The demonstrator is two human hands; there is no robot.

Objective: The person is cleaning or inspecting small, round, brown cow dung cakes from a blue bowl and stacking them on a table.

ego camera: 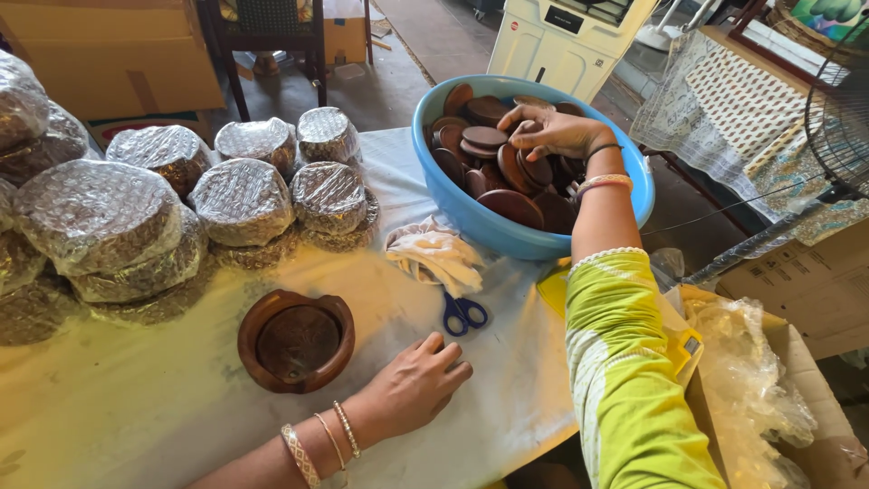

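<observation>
A right hand [552, 131] pinches a wooden disc [536, 169] inside the blue basin [471, 213] at the table's far edge; the left hand [415, 385] rests empty, palm down, beside a round wooden holder [296, 340].

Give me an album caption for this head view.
Right hand reaches into blue basin of wooden discs; left hand rests on table.

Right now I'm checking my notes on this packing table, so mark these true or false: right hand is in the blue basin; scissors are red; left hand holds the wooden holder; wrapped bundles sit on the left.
1. The right hand is in the round blue plastic basin of dark wooden discs: true.
2. Scissors red: false; the scissors have blue handles.
3. Left hand holds the holder: false; the left hand rests flat on the cloth, apart from the round brown wooden holder.
4. Plastic-wrapped round bundles sit on the left: true.
</observation>
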